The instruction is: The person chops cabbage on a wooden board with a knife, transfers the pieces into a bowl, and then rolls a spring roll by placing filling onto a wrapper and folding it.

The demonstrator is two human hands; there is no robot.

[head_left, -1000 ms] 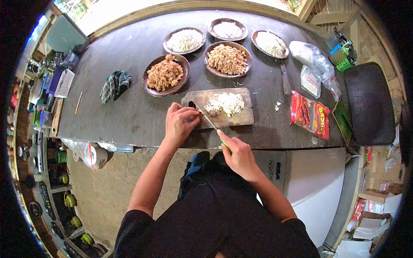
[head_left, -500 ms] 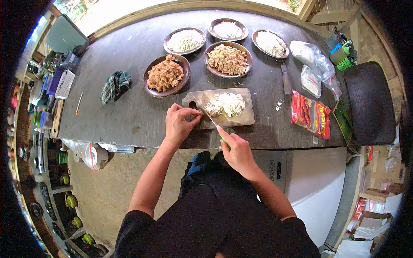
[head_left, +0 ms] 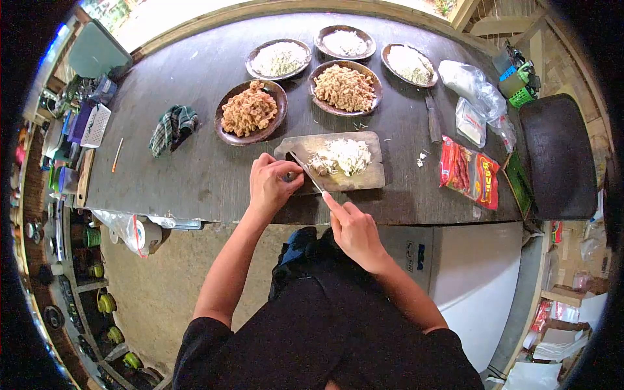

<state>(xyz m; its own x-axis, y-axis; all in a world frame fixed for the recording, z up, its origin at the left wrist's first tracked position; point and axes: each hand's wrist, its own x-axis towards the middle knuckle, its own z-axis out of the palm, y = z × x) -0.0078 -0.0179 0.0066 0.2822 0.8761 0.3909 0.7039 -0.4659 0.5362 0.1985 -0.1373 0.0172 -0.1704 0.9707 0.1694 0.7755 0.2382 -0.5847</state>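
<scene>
My right hand [head_left: 357,237] is wrapped round the handle of a knife [head_left: 311,175], whose blade slants up and left over the cutting board [head_left: 374,179]. Close beside the blade, the fingers of my left hand [head_left: 274,185] are pinched together at the board's left end; what they hold is too small and hidden to name. A heap of pale, finely cut shreds [head_left: 344,156] lies on the wooden board, to the right of the blade.
Behind the board stand two plates of brown fried pieces [head_left: 249,112] [head_left: 344,88] and three plates of pale shreds [head_left: 279,59]. A second knife [head_left: 433,123], a red food packet [head_left: 469,171] and plastic bags [head_left: 471,84] lie right. A checked cloth [head_left: 173,130] lies left.
The knife's tip has swung left, nearer to my left fingers, and my right hand has shifted slightly left with it. My left hand has barely moved.
</scene>
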